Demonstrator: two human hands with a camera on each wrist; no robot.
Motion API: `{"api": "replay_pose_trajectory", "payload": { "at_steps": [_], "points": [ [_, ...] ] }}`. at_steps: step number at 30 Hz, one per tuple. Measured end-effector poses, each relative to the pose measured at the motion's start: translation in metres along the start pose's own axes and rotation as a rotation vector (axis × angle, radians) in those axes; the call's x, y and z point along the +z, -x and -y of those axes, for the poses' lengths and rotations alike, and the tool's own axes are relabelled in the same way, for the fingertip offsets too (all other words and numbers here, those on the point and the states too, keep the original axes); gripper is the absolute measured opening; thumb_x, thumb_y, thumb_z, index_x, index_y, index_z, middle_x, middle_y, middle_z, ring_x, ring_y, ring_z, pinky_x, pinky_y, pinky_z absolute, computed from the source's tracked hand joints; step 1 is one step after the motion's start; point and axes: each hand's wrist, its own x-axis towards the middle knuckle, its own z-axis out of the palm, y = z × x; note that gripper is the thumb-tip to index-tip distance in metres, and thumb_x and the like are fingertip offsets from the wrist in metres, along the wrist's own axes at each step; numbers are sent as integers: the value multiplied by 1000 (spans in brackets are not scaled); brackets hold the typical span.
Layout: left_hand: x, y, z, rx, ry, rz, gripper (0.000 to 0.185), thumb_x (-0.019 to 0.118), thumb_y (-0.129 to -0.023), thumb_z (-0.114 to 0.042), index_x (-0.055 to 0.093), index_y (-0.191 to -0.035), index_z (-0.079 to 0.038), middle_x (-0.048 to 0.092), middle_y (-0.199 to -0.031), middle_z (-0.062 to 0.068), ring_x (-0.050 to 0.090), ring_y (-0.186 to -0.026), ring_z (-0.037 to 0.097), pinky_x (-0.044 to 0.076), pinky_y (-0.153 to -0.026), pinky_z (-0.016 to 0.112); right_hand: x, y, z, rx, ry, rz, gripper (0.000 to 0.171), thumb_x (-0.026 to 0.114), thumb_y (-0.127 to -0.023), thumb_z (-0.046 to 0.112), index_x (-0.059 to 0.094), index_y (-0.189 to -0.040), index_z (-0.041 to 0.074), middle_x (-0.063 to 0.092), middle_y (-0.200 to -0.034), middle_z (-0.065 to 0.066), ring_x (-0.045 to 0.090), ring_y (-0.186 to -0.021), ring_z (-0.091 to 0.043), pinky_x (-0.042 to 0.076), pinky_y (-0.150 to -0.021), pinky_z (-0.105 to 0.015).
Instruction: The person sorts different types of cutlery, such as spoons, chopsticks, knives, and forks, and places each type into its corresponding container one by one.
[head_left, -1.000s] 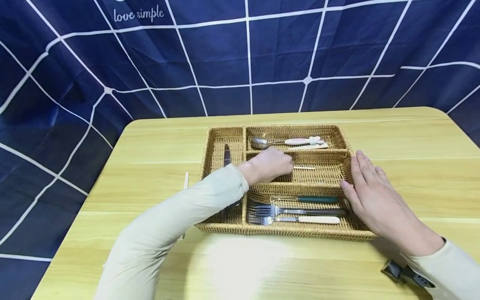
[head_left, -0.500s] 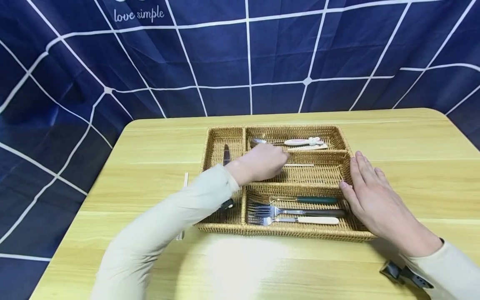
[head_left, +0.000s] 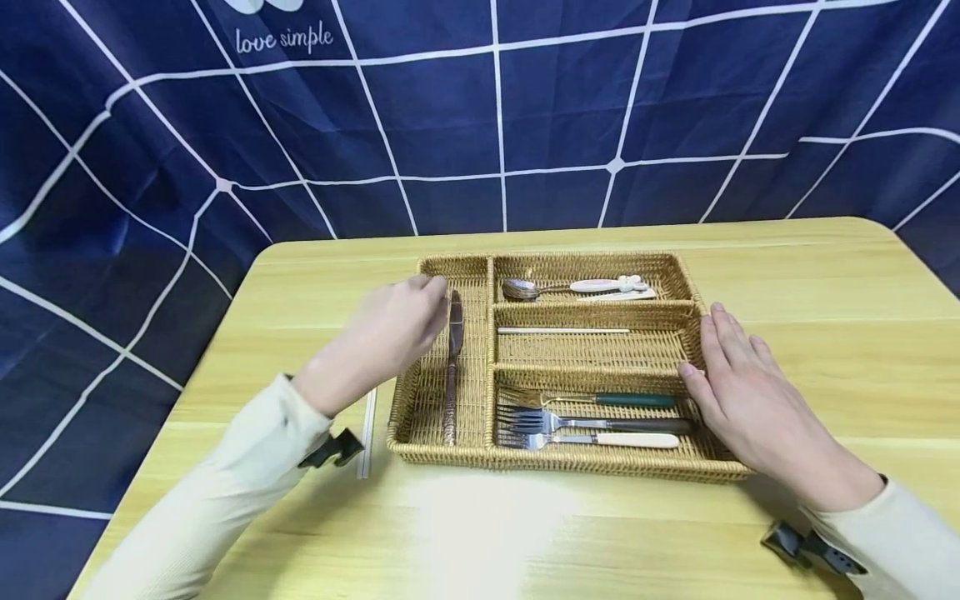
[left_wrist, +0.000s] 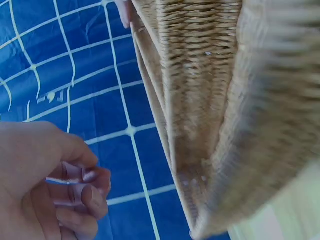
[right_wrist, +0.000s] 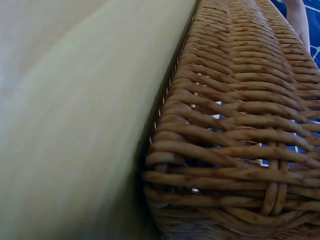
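- Wicker tray (head_left: 697,471) sits mid-frame on our wooden table (head_left: 825,283), split into compartments
- Our left hand (head_left: 386,333) hovers over the tray's left edge, left of centre, fingers loosely curled and holding nothing
- Beside it a knife (head_left: 452,367) lies in the long left compartment
- Our right hand (head_left: 742,392) rests flat against the tray's right rim, fingers straight
- One chopstick (head_left: 562,331) lies in the middle compartment, another (head_left: 366,429) on the table left of the tray
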Motion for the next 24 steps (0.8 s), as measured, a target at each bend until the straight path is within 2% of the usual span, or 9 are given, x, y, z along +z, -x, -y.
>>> {"api": "replay_pose_trajectory", "payload": {
  "at_steps": [6,9,13,17,24],
  "points": [
    [1,42,17,-141,45,-91,17,50,-93,-2,52,-77,-2,49,-63,4,48,-54,17,47,-48,29,-1,0,1,7,0,9,65,32,-105,28,8,-147,-16,0,-154,-35,5,-143,-48,-2,-117,-57],
    [5,62,23,-222,45,-103,21,48,-93,-2,49,-72,-4,44,-59,3,45,-52,18,45,-46,32,-1,-1,1,5,1,7,65,32,-105,28,8,-147,-15,-1,-154,-34,4,-143,-48,-2,-118,-57],
    [15,86,29,-308,25,-38,26,52,-94,-6,46,-68,-4,42,-56,3,44,-49,18,44,-43,35,-1,-1,1,1,0,2,65,33,-105,28,8,-147,-16,0,-154,-34,4,-144,-47,-3,-118,-56],
    [26,104,32,-372,48,36,25,53,-92,-5,48,-68,-3,43,-56,3,45,-49,18,45,-44,34,-1,-1,2,8,0,10,65,32,-105,28,8,-147,-16,-1,-155,-34,3,-144,-47,-4,-118,-55],
    [41,117,32,-482,93,156,22,50,-94,-8,51,-73,-1,49,-61,8,51,-54,22,51,-52,39,-1,-1,2,10,1,11,65,32,-105,28,8,-147,-15,-1,-155,-33,3,-144,-47,-5,-118,-54]
  ]
}}
